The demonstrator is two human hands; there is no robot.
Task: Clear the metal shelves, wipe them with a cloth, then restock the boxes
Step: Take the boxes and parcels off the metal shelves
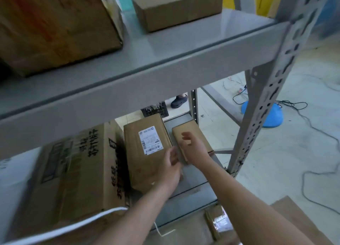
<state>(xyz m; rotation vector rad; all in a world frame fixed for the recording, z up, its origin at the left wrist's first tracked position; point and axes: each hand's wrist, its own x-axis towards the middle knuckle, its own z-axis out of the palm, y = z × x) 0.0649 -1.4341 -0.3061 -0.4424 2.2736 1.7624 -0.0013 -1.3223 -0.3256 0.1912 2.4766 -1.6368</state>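
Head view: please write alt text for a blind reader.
On the lower metal shelf, the left hand touches the edge of a labelled box and the right hand is over a small box beside it.

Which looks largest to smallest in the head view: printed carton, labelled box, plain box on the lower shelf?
1. printed carton
2. labelled box
3. plain box
The carton sits nearest the camera, so its lead may be overstated.
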